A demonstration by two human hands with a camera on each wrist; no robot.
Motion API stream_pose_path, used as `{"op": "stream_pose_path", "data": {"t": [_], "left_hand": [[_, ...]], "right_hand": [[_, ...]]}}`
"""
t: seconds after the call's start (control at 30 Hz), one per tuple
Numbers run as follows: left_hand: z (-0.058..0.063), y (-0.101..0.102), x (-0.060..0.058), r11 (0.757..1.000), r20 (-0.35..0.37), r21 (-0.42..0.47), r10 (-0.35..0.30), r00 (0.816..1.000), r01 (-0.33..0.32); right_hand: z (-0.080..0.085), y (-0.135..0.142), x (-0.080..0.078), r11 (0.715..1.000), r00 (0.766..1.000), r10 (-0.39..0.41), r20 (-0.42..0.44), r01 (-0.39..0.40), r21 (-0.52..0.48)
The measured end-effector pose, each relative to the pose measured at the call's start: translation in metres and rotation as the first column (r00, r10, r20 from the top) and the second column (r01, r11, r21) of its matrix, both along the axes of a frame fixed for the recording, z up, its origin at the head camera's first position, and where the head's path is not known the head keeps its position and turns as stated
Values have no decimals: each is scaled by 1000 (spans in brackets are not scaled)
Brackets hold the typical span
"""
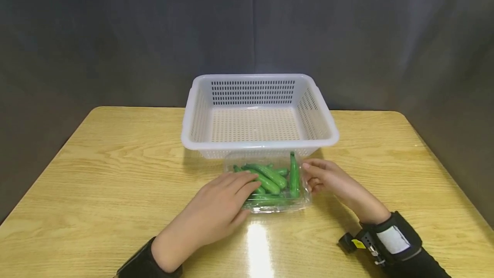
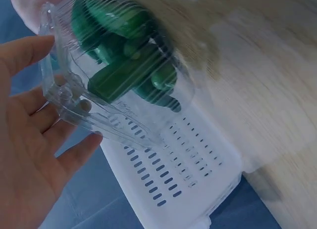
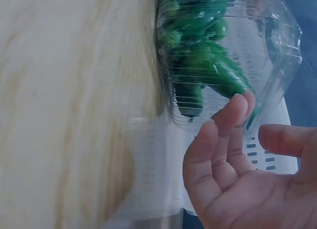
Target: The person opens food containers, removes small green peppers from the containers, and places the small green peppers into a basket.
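Observation:
A clear plastic box [image 1: 257,208] of green cucumbers [image 1: 266,177] stands in front of the white basket, and one cucumber [image 1: 294,176] stands along its right side. My left hand [image 1: 220,203] grips the box's left end. In the left wrist view its thumb [image 2: 34,52] is at the rim, with the other fingers spread along the same edge. My right hand [image 1: 328,179] is at the box's right side. Its loosely bent fingertips [image 3: 237,106] come against the plastic, with the thumb [image 3: 282,139] apart from them.
The white perforated basket [image 1: 260,144] holds nothing and stands at the back of the wooden table [image 1: 115,175]. A dark curtain [image 1: 154,33] hangs behind the table. Black bands [image 1: 397,239] are on my wrists.

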State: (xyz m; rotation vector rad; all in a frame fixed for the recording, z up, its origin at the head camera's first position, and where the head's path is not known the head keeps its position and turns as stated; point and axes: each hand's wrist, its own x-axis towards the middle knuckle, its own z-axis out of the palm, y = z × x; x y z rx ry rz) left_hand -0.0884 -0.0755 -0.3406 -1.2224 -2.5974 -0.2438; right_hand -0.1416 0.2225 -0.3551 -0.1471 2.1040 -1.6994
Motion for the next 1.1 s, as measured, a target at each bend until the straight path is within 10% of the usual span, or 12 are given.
{"op": "stream_pose_path", "data": {"t": [0.6, 1.1], "left_hand": [[5, 14, -2, 998, 88, -49, 40, 995, -36], [1, 23, 2, 995, 4, -97, 36, 999, -35]], "right_hand": [[-2, -6, 0, 1000, 1000, 1, -14, -1, -24], [-3, -7, 0, 1000, 1000, 4, -17, -4, -16]]}}
